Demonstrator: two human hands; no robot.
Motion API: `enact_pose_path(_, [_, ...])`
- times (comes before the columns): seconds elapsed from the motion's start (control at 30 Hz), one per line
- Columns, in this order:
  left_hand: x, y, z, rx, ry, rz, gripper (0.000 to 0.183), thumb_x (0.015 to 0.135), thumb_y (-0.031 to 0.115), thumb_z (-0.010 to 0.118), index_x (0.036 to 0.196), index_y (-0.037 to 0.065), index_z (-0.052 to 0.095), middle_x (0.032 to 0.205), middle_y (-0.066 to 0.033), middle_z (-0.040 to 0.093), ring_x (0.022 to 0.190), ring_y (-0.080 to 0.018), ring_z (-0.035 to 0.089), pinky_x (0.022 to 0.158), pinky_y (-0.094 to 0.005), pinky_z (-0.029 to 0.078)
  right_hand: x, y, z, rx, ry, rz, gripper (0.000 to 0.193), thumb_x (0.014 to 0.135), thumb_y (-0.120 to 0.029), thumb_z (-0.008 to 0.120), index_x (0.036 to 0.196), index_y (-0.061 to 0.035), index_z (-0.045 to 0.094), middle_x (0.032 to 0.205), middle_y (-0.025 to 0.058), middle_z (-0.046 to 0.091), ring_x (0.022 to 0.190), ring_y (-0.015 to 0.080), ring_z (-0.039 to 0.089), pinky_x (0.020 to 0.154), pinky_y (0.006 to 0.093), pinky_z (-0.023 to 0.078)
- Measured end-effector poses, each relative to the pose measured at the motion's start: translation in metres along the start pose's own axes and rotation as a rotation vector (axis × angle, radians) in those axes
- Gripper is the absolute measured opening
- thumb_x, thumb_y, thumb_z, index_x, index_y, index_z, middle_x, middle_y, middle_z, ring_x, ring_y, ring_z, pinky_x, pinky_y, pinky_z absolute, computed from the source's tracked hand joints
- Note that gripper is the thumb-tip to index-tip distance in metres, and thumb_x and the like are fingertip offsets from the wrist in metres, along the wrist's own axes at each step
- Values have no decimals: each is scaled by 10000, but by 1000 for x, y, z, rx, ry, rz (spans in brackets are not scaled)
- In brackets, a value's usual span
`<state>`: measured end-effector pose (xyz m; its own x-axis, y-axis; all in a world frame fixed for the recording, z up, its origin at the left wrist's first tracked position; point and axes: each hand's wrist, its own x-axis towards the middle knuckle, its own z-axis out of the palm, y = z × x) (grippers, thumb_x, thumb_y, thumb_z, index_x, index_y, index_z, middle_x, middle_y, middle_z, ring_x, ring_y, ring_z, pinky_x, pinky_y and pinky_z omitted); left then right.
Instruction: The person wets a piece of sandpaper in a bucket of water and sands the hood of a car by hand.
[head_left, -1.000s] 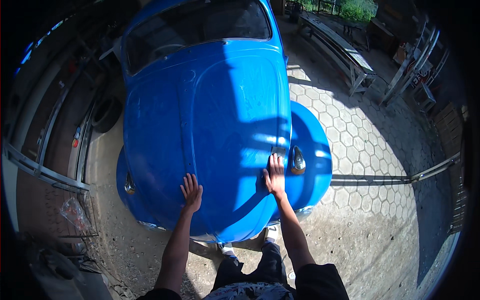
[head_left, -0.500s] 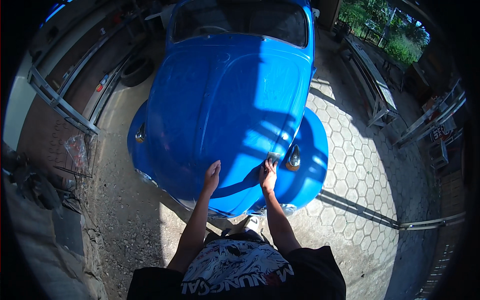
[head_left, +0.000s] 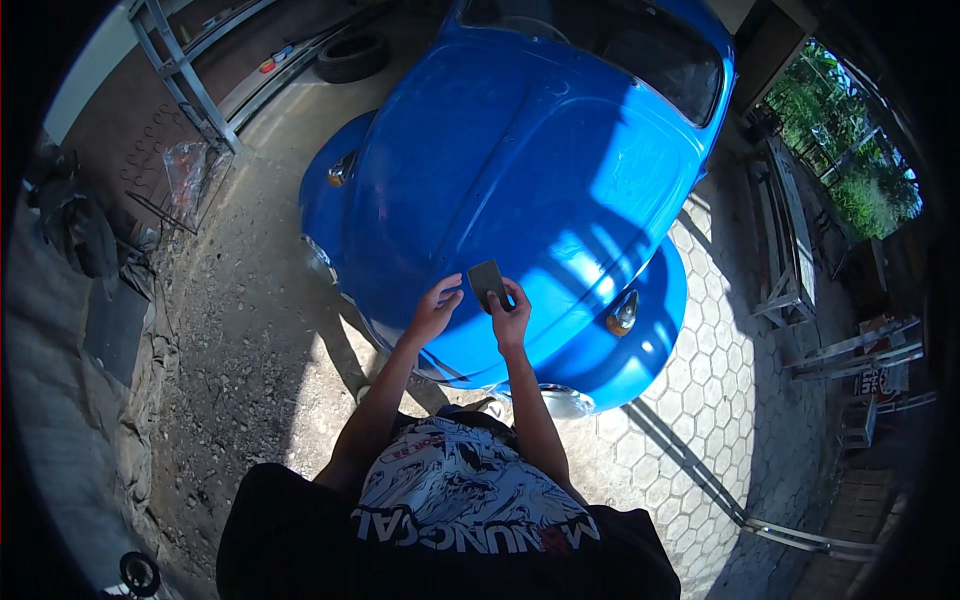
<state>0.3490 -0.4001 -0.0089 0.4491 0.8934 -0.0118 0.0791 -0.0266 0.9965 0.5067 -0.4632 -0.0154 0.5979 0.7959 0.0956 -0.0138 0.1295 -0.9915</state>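
A dark grey piece of sandpaper (head_left: 484, 279) is pinched in my right hand (head_left: 509, 317), with the thumb on its upper face. It is raised over the front of a blue car's hood (head_left: 460, 190). Close to its left side is my left hand (head_left: 436, 308), empty, fingers apart and slightly bent. A small gap separates those fingers from the sandpaper. Sun and shadow stripe the hood's right side, where a chrome-and-amber turn signal (head_left: 622, 315) sits on the fender.
A tire (head_left: 352, 59) lies beyond the car at the left, near a metal frame (head_left: 185, 70). To the right, a wooden bench (head_left: 785, 235) stands on hexagonal paving (head_left: 705, 400). Gravel (head_left: 250, 350) covers the ground at left, beside a grey tarp (head_left: 60, 420).
My right hand has lifted the sandpaper off the hood and brought it left, toward my left hand. The view has turned, so the car now appears tilted and further right.
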Motion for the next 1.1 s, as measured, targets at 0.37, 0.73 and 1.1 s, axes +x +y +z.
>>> enact_pose_path(0.37, [-82,8,-198,155,191,157,434,870,193,719,1260,37,610,1346,-140,516,1229,-253,530,975,-381,466,-92,-27,199,440,-524,440,384,949,17,526,1325,-31,464,1050,67,677,954,146,656,787,290,564])
enact_pose_path(0.73, [-184,-75,-401,198,478,-29,258,886,192,694,1065,7,699,902,-105,723,782,-141,671,721,-278,509,-157,64,305,-2,-626,305,328,910,-70,641,1227,-38,568,993,32,669,863,106,627,705,261,530])
enact_pose_path(1.1, [-253,-169,-533,130,827,-262,272,889,263,692,975,6,720,831,-119,716,764,-162,678,700,-291,511,-271,146,103,-788,-216,979,99,858,-201,672,933,-137,688,722,46,675,514,141,614,430,303,480])
